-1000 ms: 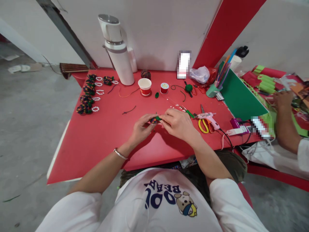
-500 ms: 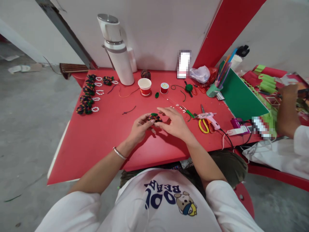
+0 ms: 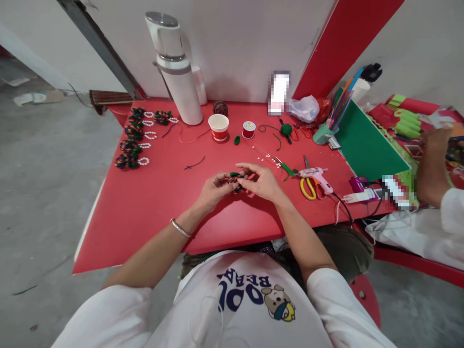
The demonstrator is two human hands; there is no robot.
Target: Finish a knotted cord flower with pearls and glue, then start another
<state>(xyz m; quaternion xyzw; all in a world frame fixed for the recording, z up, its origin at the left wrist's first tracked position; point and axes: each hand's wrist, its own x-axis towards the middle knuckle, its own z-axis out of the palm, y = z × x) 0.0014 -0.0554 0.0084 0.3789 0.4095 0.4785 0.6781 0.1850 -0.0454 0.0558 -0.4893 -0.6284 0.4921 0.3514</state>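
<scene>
Between both hands, above the red table point(image 3: 159, 208), is a small crocheted piece point(image 3: 236, 183) in dark multicoloured yarn with green on its top. My left hand point(image 3: 214, 191) is closed around its left side with thumb and fingers. My right hand point(image 3: 261, 183) pinches it from the right, its thumb lying on the yarn. Fingers hide much of the piece. Just beyond the hands lie a small green yarn piece point(image 3: 237, 140) and a loose dark yarn strand point(image 3: 195, 163). Scattered white beads point(image 3: 268, 157) and a green-handled crochet hook point(image 3: 287, 169) are to the right.
Several similar crocheted pieces point(image 3: 127, 147) with bead loops line the left. A thermos point(image 3: 181, 92), paper cup point(image 3: 218, 128), thread spool point(image 3: 249, 129) and yarn ball point(image 3: 220, 108) stand behind. On the right are a pink glue gun point(image 3: 317, 178), yellow-handled scissors point(image 3: 308, 189) and another person's arm point(image 3: 433, 166).
My right hand has closed in on the crocheted piece, its fingers now on it. The piece has turned and shifted slightly right and nearer to me.
</scene>
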